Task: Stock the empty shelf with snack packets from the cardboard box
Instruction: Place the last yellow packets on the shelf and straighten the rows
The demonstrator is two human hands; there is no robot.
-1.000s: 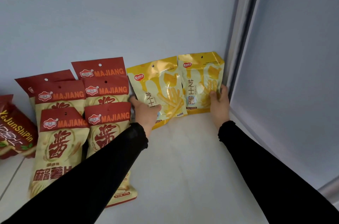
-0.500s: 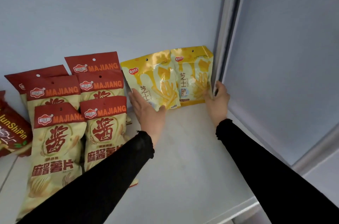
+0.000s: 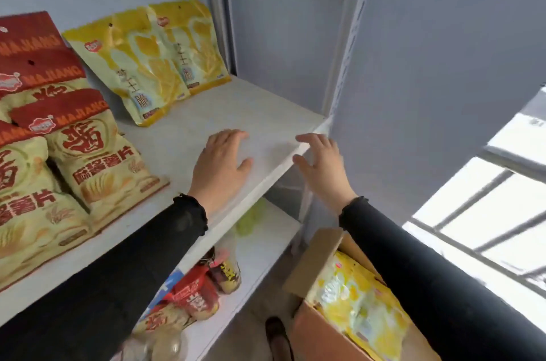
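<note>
Pale blue-grey panels back the white flat shelf board (image 3: 224, 112), w/ a perforated metal upright at its far corner; both hands hang empty over the bare stretch of board, fingers straight and loosely spread, pinching nothing; left hand (image 3: 220, 165) sits palm-down over the board, right hand (image 3: 323, 167) just beside it at the board's front edge, apart from each other.

Key relation: the brown corrugated cardboard box (image 3: 313, 272) lies below and toward the body from both hands, under the right forearm, flap up, long axis running away diagonally; right hand is nearer, so the next reach is prob. down and back w/ that hand; inside, crinkly glossy yellow foil packets (image 3: 357, 304) lie flat, piled, slippery-looking, soft and pillowy.

Beyond the fingertips, two yellow flat pouches w/ cheese-stick print (image 3: 153, 65) lean on the back panel, overlapping, tall axis upright, slightly tilted; left of the left hand, red-topped cream chip bags marked MAJIANG (image 3: 88, 150) lean in rows, puffy, matte-shiny film; free space lies between these and the upright, approx. under the hands.

Lower shelf below holds mixed red and beige packets (image 3: 192, 298), blurred; a dark shoe toe (image 3: 276, 331) shows on the floor.
</note>
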